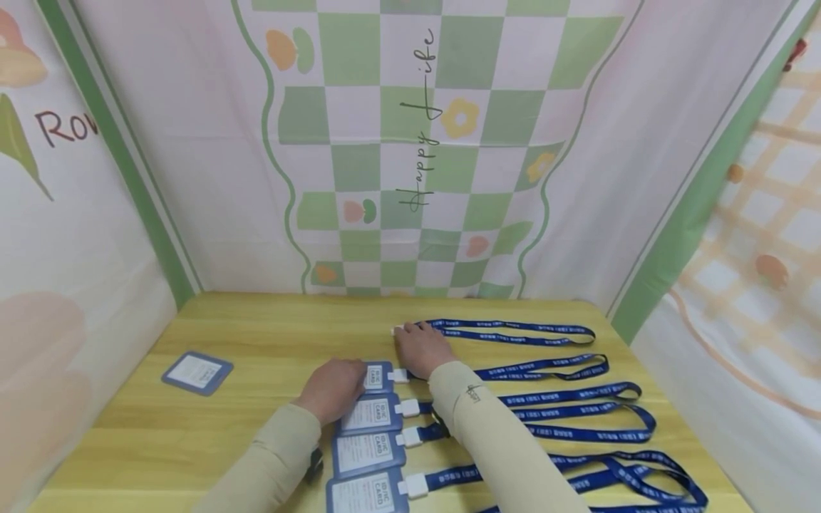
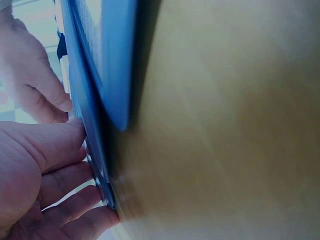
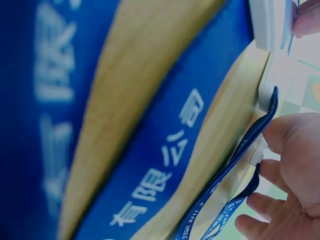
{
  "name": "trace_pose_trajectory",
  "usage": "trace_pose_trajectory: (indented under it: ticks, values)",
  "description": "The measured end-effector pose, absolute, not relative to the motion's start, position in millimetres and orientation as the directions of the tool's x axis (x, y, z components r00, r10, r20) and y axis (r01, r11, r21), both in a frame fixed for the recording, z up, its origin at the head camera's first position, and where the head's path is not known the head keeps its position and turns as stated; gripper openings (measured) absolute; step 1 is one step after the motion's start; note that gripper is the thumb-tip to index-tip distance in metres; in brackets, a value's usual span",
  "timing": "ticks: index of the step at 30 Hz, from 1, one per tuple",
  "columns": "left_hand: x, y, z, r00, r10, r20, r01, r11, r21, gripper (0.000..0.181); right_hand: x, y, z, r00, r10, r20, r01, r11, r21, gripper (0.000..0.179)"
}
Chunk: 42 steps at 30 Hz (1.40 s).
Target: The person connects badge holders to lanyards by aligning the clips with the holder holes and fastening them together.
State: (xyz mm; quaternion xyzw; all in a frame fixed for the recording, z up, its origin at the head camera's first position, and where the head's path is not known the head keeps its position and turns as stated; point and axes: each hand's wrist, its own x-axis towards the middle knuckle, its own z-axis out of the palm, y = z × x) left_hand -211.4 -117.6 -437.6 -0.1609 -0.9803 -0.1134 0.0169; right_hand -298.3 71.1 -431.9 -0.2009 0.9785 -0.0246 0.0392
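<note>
At the top of a column of blue-framed badge holders, my left hand [image 1: 333,388] holds the farthest badge holder [image 1: 377,379] by its left part. In the left wrist view, the thumb and fingers [image 2: 70,180] lie along its edge, with the fingertips down near the table. To its right, my right hand [image 1: 423,350] pinches the white clip end of the farthest blue lanyard [image 1: 513,324]. Part of that clip [image 1: 398,330] shows past the fingertips. In the right wrist view, the thumb [image 3: 280,132] is close to the second lanyard's strap, and the fingers curl towards a white clip.
Several badge holders [image 1: 368,456] with white clips and blue lanyards [image 1: 590,433] lie in rows towards me, straps stretching right. A loose badge holder [image 1: 197,372] without a lanyard lies at the left of the wooden table [image 1: 269,320]. A printed cloth [image 1: 410,164] hangs behind.
</note>
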Motion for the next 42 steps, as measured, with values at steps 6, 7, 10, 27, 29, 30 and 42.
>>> trace_pose_trajectory:
  ticks: [6,7,10,27,29,30,42]
  values:
    - [-210.5,-117.6,-436.5,-0.947,0.312,0.078,0.322,0.922,0.214,0.018,-297.4,71.3,-431.7,-0.915,-0.4,-0.055,-0.397,0.916,-0.065,0.045]
    - [-210.5,-117.6,-436.4,-0.947,0.312,0.079,0.322,0.923,0.212,0.018,-297.2,71.6,-431.6,-0.913,-0.404,-0.053,-0.4,0.914,-0.065,0.045]
    - [-210.9,-117.6,-436.3,-0.946,0.314,0.083,0.324,0.923,0.206,0.016,-297.0,71.3,-431.3,-0.912,-0.408,-0.051,-0.404,0.912,-0.062,0.045]
    - [-211.6,-117.4,-437.2,-0.947,0.311,0.082,0.322,0.924,0.208,0.013,-299.0,70.9,-433.3,-0.907,-0.422,-0.017,-0.422,0.906,0.02,0.03]
    - [-211.8,-117.4,-437.3,-0.946,0.312,0.081,0.323,0.923,0.21,0.013,-299.3,70.7,-432.8,-0.907,-0.42,-0.021,-0.421,0.907,0.024,0.027]
    - [-211.8,-117.3,-437.1,-0.946,0.314,0.083,0.324,0.922,0.212,0.013,-299.7,70.5,-432.6,-0.908,-0.419,-0.024,-0.419,0.908,0.022,0.025]
    - [-211.8,-117.0,-437.7,-0.948,0.308,0.082,0.319,0.923,0.215,0.018,-301.4,72.0,-430.7,-0.915,-0.403,-0.034,-0.403,0.915,0.001,0.013]
